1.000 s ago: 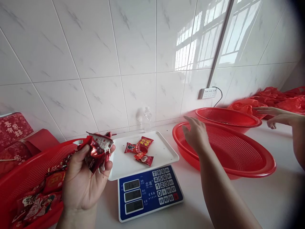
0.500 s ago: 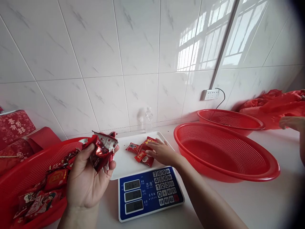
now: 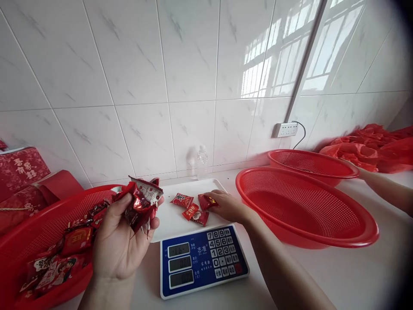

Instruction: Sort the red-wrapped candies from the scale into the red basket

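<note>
My left hand, raised over the rim of the left basket, is closed around a bunch of red wrapped candies, one with a white printed flap. On the white scale tray, my right hand pinches a dark red candy packet with yellow print; its fingertips are partly hidden. Several other red candy packets lie close by on the tray. The scale's blue panel has keys and three displays.
At left, a red basket holds many wrapped candies, beside red gift boxes. Two red baskets stand on the right. Another person's arm reaches behind them towards red plastic bags. A clear bottle stands by the wall.
My right hand has moved slightly right and drawn the dark red packet away from the other candies. The other person's arm has reached further left. My left hand still holds its candies.
</note>
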The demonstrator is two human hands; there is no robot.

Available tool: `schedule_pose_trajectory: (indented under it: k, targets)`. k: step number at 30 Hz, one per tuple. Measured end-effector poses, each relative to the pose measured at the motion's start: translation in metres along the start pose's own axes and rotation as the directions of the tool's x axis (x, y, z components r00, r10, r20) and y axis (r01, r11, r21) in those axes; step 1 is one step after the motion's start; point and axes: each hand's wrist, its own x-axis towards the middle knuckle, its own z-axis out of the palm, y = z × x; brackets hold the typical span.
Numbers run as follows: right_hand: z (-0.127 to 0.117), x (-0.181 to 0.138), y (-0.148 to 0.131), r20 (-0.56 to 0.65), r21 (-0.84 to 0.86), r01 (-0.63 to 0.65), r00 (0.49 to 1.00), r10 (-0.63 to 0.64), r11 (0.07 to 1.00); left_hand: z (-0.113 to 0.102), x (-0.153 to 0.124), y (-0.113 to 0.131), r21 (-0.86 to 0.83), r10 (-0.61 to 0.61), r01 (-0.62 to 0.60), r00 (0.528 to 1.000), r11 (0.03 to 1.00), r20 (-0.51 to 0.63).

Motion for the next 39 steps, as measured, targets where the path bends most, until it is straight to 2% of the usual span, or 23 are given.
schedule_pose_trajectory:
  k: [3, 7, 9, 13, 21, 26, 32, 34, 36, 39]
  targets:
    - [0.002, 0.002, -0.001, -0.08, 0.004, -0.034, 0.996, 0.035, 0.999, -0.006, 0.002, 0.0, -0.002, -0.009, 0.009, 0.998, 1.0, 0.054]
    - [0.001, 0.003, -0.003, -0.15, 0.089, -0.019, 0.988, 0.032, 0.996, -0.013, 0.004, -0.001, -0.025, -0.045, 0.05, 0.984, 0.998, 0.173]
    - [0.0, 0.003, -0.005, -0.181, 0.129, -0.027, 0.982, 0.05, 0.991, -0.013, 0.005, -0.002, -0.04, -0.052, 0.061, 0.98, 0.997, 0.193]
    - [-0.002, 0.001, -0.009, -0.237, 0.17, -0.024, 0.969, 0.065, 0.985, -0.013, 0.005, -0.003, -0.051, -0.052, 0.063, 0.98, 0.997, 0.193]
    - [-0.005, -0.001, -0.011, -0.284, 0.133, -0.025, 0.957, 0.062, 0.991, -0.016, 0.007, -0.001, -0.002, -0.055, 0.056, 0.987, 0.998, 0.149]
    - [-0.005, -0.001, -0.012, -0.341, 0.148, 0.029, 0.94, 0.023, 0.989, -0.019, 0.006, 0.0, -0.002, -0.052, 0.053, 0.986, 0.999, 0.161]
    - [-0.003, 0.0, -0.014, -0.317, 0.137, 0.118, 0.946, -0.069, 0.984, -0.023, 0.009, 0.0, -0.004, -0.087, 0.089, 0.976, 0.996, 0.198]
    - [-0.005, 0.0, -0.015, -0.332, 0.128, 0.107, 0.941, -0.059, 0.986, -0.02, 0.008, -0.001, 0.001, -0.091, 0.092, 0.979, 0.996, 0.181]
    - [-0.009, 0.0, -0.013, -0.436, 0.108, 0.003, 0.899, 0.044, 0.994, -0.016, 0.006, -0.001, 0.003, -0.073, 0.074, 0.989, 0.997, 0.131]
    - [-0.023, -0.005, -0.003, -0.643, 0.073, -0.199, 0.739, 0.199, 0.977, -0.007, 0.002, -0.002, 0.015, -0.037, 0.037, 0.998, 0.999, 0.045]
